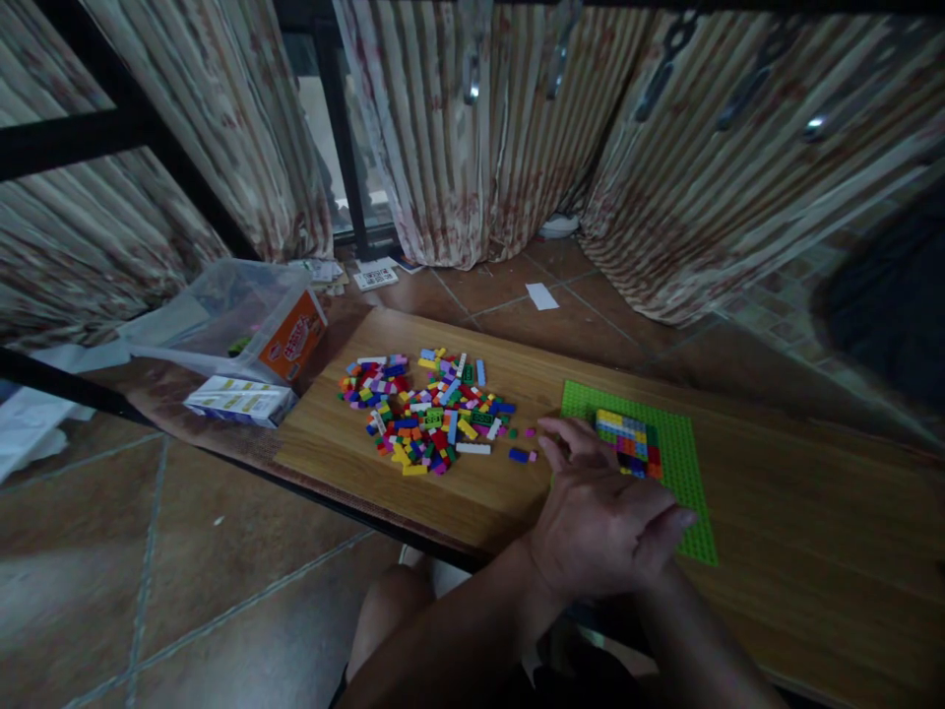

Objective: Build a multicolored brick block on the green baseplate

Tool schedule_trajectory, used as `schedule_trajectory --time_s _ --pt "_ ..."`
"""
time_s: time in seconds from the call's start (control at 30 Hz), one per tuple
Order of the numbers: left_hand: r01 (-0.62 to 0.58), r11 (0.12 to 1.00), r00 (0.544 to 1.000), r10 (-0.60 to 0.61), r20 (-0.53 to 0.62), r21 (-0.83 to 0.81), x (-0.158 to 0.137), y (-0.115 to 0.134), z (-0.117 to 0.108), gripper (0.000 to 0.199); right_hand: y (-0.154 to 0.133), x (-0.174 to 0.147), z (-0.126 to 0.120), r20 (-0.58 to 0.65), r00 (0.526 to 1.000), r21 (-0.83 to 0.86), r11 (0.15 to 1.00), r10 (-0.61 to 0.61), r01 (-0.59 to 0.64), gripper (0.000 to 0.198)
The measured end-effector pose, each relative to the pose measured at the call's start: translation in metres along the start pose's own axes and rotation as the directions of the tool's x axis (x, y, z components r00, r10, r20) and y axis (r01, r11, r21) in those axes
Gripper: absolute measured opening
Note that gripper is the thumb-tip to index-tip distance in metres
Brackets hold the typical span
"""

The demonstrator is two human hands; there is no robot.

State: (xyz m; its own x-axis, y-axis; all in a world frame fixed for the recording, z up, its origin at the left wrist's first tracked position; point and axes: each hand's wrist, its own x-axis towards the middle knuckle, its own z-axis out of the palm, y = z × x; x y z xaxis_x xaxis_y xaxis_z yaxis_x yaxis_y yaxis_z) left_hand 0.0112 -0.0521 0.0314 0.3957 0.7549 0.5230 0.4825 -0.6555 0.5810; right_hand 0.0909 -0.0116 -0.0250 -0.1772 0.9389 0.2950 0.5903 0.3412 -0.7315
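Note:
My right hand point(581, 455) reaches left over the near-left part of a green baseplate point(683, 463). Its thumb and index finger are curved with a gap between the tips, close to a small pink brick point(533, 456) and a blue brick point(518, 455); I see nothing held in it. My left hand point(591, 540) crosses over the right wrist, one digit pointing right; its other fingers are hard to make out. A multicoloured block of bricks point(627, 441) sits on the baseplate, partly hidden behind my right hand. Left of the hands lies a spread pile of loose bricks point(435, 406).
All this lies on a wooden board point(472, 507). At its left end stand a clear plastic bin point(221, 295) with an orange label and a white-and-yellow box point(242, 399). Striped curtains point(472, 148) hang beyond, and papers point(542, 295) lie on the tiled floor.

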Motion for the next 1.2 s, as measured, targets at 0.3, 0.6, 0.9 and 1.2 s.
schedule_trajectory --time_s 0.3,0.6,0.9,1.2 --pt "-0.06 0.998 0.998 0.06 0.021 -0.004 -0.005 0.006 0.005 0.033 0.004 0.015 0.0 0.106 0.994 -0.105 0.994 -0.022 0.034 0.022" --pt "-0.056 0.998 0.997 0.055 0.045 0.015 -0.003 0.006 0.004 0.028 0.011 0.005 0.008 0.179 0.981 -0.11 0.989 -0.075 0.096 0.014" --pt "-0.058 0.998 0.998 0.059 0.015 -0.026 -0.003 0.005 0.011 0.03 0.008 0.005 0.013 0.179 0.981 -0.129 0.987 -0.071 0.095 0.01" --pt "-0.056 0.995 0.998 0.055 -0.009 -0.079 -0.002 0.003 0.008 0.026 0.003 0.007 0.016 0.11 0.993 -0.092 0.995 -0.039 0.049 0.009"
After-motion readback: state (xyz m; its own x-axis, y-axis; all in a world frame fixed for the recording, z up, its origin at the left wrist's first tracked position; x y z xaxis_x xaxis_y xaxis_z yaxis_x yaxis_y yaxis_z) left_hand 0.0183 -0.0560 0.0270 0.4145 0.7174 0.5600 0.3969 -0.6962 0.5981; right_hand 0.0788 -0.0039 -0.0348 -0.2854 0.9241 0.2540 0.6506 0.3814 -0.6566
